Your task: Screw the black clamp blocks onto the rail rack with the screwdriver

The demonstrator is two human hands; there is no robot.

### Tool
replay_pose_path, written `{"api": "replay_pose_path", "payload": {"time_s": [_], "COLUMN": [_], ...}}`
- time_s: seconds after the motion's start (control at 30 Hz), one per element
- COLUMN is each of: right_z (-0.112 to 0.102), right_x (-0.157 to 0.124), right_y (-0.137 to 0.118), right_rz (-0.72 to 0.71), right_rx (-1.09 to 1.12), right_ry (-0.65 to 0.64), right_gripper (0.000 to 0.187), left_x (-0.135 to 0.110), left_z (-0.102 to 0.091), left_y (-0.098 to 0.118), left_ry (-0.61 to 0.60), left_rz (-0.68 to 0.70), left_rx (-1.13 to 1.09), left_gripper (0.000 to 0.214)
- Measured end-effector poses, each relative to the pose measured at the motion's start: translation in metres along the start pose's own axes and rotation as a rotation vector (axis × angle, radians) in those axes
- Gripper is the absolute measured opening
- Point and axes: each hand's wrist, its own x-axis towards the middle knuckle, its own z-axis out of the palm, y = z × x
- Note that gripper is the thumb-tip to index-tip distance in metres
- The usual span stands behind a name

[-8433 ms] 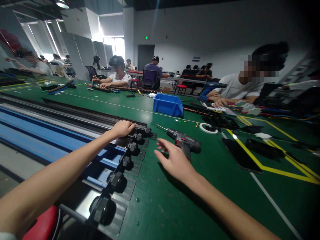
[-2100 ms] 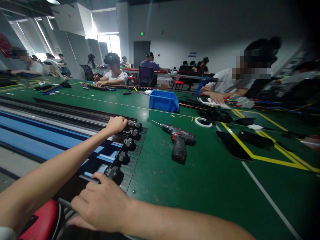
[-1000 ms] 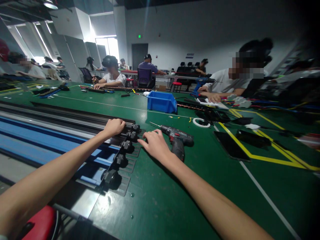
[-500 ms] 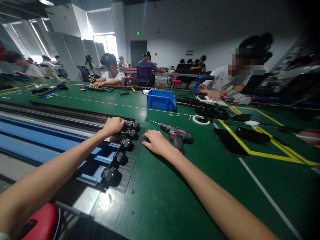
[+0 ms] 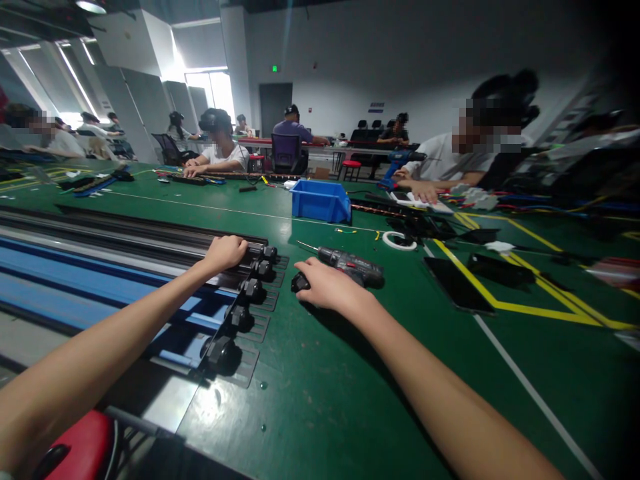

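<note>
My left hand [image 5: 227,253] is closed over the end of a black metal rail [image 5: 165,235] at the far side of a row of long black, grey and blue rails. Black cable glands [image 5: 223,355] and flat slotted plates [image 5: 246,365] stick out from the rail ends. My right hand [image 5: 327,283] is just right of these ends, its fingers curled round a small black plastic piece [image 5: 300,283] that looks like a gland nut. Right behind that hand a cordless drill [image 5: 360,265] lies on its side, its bit pointing left and its handle mostly hidden.
On the green table [image 5: 310,387] are a blue bin [image 5: 321,201], a white tape ring [image 5: 399,241] and a black flat panel [image 5: 457,285]. A co-worker with a blue drill [image 5: 400,163] sits at right, another beyond the table. A red stool [image 5: 83,443] is at lower left.
My right hand has moved slightly right, away from the rail ends, and a black piece now shows in its fingers. It covers the drill's handle. My left hand stays on the rail.
</note>
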Motion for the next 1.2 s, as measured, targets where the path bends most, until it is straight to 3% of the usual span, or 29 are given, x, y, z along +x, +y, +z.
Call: {"api": "replay_pose_path", "payload": {"time_s": [0.27,0.4,0.63,0.77,0.9,1.07,1.2], "right_z": [0.021,0.023,0.018,0.005,-0.013,-0.023,-0.014], "right_x": [0.010,0.012,0.016,0.021,0.029,0.040,0.044], "right_y": [-0.002,-0.001,0.010,0.024,0.049,0.107,0.159], "right_rz": [-0.027,-0.037,-0.038,-0.004,0.054,0.212,0.345], "right_rx": [-0.044,-0.019,0.072,0.167,0.272,0.390,0.416], "right_ry": [0.064,0.093,0.113,0.236,0.459,0.789,0.855], "right_gripper": [0.028,0.026,0.021,0.018,0.020,0.032,0.035], "left_x": [0.000,0.000,0.001,0.001,0.002,0.002,0.001], "left_z": [0.000,0.000,0.001,0.001,0.002,0.004,0.003], "left_y": [0.000,0.000,0.000,0.000,0.000,-0.001,0.000], "left_ry": [-0.012,-0.009,-0.006,-0.014,-0.013,0.007,0.008], "left_rz": [-0.005,-0.011,-0.001,-0.011,-0.006,-0.003,-0.018], "left_rx": [0.012,0.012,0.004,0.002,-0.002,0.004,0.002], "left_gripper": [0.050,0.050,0.049,0.049,0.049,0.049,0.050]}}
